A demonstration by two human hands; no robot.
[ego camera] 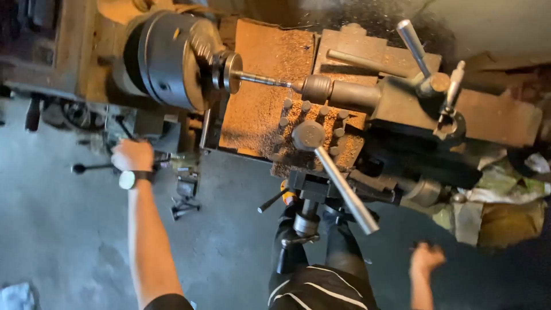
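Note:
I stand at an old rusty lathe. My left hand point(132, 155), with a white-faced wristwatch, is closed around a black control lever point(92, 167) on the machine's front, below the dark round chuck point(166, 57). The chuck grips a small round workpiece point(229, 72) with a thin drill bit point(261, 79) running from it to the tailstock chuck point(315, 89). My right hand point(426, 258) hangs low at the right, away from the machine, fingers loosely curled, holding nothing.
The tool post point(308, 135) with its long steel handle point(346, 192) sits on a carriage covered in metal chips. Tailstock levers point(414, 46) stick up at the right. Rags point(505, 189) lie at the far right. Grey concrete floor point(57, 229) lies below.

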